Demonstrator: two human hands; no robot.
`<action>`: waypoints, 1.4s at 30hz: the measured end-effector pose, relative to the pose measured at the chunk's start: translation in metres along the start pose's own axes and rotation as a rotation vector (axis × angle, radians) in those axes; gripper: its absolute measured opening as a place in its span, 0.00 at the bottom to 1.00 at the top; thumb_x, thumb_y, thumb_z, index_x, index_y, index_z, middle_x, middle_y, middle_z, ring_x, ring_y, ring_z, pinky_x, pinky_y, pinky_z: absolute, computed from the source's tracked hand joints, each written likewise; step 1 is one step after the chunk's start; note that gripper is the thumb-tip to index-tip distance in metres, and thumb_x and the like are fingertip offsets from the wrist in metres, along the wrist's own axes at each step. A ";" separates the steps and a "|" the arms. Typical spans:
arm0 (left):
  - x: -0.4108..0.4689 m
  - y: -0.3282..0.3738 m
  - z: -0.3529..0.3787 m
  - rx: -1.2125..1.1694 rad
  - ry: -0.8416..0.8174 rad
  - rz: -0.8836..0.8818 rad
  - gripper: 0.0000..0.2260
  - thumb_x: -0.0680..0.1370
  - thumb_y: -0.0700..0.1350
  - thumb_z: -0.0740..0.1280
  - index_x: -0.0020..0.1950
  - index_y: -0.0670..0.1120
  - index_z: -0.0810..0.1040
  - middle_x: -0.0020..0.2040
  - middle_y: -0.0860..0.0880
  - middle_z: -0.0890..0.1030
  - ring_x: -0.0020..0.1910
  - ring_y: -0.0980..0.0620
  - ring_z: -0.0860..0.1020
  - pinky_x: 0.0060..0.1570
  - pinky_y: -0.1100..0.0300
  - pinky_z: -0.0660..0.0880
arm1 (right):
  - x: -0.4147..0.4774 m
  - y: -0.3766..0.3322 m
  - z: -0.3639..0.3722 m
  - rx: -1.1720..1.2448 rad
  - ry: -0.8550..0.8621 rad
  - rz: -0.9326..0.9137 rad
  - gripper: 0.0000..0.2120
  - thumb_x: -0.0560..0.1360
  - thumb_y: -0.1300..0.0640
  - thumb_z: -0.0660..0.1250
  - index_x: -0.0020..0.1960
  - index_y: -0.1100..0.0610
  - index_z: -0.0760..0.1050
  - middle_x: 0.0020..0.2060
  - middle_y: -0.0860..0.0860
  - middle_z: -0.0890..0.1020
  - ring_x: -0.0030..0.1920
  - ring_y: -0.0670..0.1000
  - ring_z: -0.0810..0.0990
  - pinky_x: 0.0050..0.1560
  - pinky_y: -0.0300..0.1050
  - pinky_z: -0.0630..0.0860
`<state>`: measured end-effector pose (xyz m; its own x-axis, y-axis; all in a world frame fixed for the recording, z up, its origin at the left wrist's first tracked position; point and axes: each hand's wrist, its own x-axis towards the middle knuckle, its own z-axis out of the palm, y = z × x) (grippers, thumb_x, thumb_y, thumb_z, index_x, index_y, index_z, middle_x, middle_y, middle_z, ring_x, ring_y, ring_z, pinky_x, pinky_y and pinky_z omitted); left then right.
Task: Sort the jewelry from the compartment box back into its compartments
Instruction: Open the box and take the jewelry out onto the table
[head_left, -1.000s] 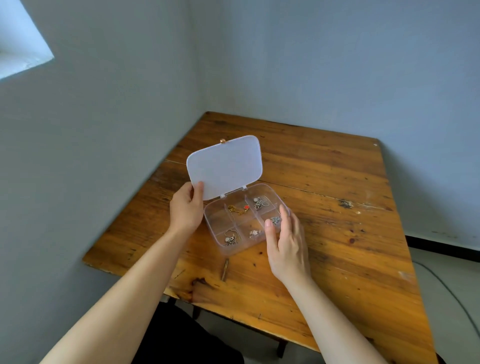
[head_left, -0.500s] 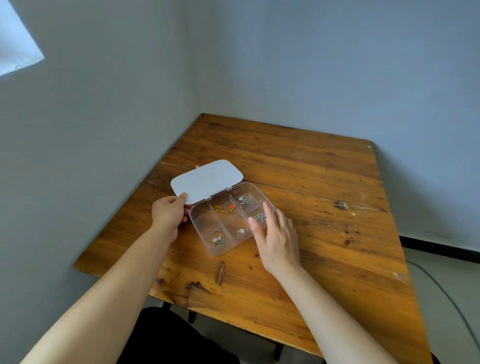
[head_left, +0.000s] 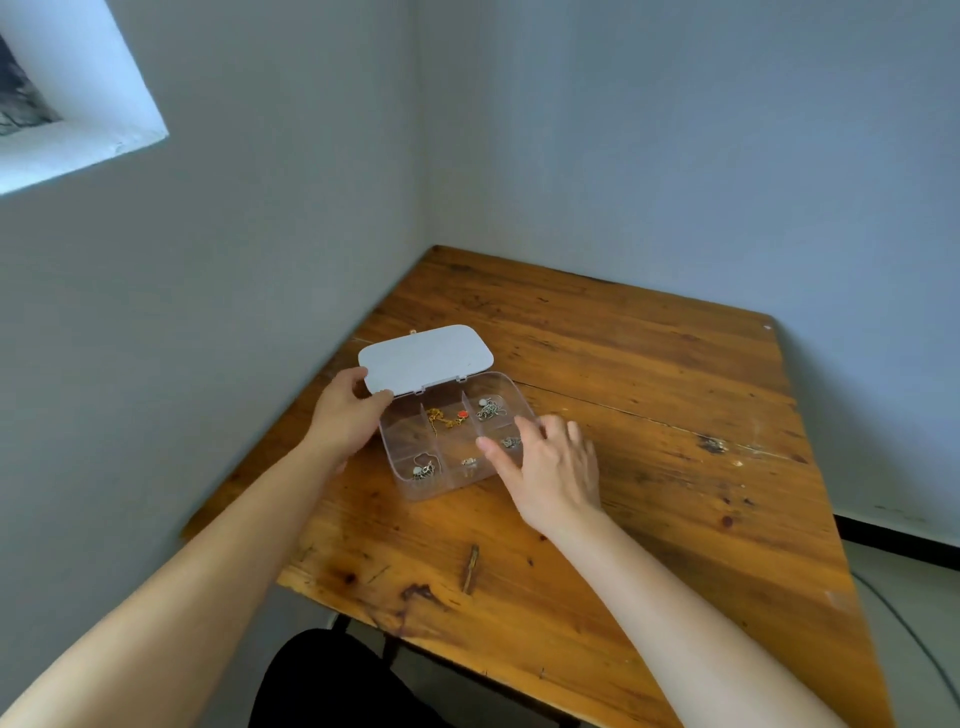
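Lid (head_left: 426, 358) has dropped from upright to laid back nearly flat behind the box (head_left: 457, 434). Left hand (head_left: 349, 415) pinches the lid's near-left corner. Right hand (head_left: 558, 470) is loose, fingers spread, holding nothing, resting at the box's right edge with thumb over the near-right cell. Jewelry sits in five cells: gold chain (head_left: 447, 417) at back middle, silver pieces elsewhere. Box lies just left of the right hand, its long side running left-right; right hand is nearer the pieces. Table (head_left: 649, 415) is bare wood.

Compartment box (head_left: 415, 486) on table (head_left: 649, 415), lid (head_left: 425, 358) behind it.
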<state>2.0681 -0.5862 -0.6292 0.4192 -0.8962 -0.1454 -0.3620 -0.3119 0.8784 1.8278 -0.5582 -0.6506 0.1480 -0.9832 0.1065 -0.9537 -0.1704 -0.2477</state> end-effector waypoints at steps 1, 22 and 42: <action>-0.001 -0.001 -0.001 0.164 0.024 0.107 0.25 0.78 0.45 0.68 0.73 0.45 0.67 0.72 0.44 0.70 0.65 0.44 0.74 0.63 0.46 0.75 | 0.005 0.001 -0.005 0.001 0.026 -0.019 0.36 0.78 0.30 0.46 0.73 0.52 0.68 0.69 0.55 0.72 0.66 0.57 0.70 0.62 0.54 0.71; 0.011 0.024 0.048 1.401 -0.279 0.788 0.12 0.79 0.40 0.65 0.61 0.48 0.79 0.52 0.47 0.79 0.49 0.46 0.80 0.38 0.56 0.70 | 0.105 -0.051 -0.023 -0.318 -0.374 -0.239 0.07 0.76 0.67 0.65 0.45 0.56 0.72 0.34 0.51 0.72 0.38 0.54 0.74 0.37 0.47 0.70; 0.009 0.014 0.052 0.933 -0.137 0.658 0.02 0.79 0.42 0.65 0.51 0.48 0.77 0.48 0.49 0.77 0.37 0.51 0.77 0.36 0.56 0.78 | 0.091 -0.030 -0.023 0.154 -0.221 -0.111 0.12 0.79 0.66 0.65 0.61 0.59 0.79 0.57 0.56 0.81 0.55 0.56 0.80 0.49 0.45 0.77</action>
<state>2.0238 -0.6148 -0.6419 -0.1531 -0.9812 0.1177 -0.9769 0.1682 0.1315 1.8642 -0.6414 -0.6114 0.3187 -0.9455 -0.0668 -0.8800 -0.2690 -0.3914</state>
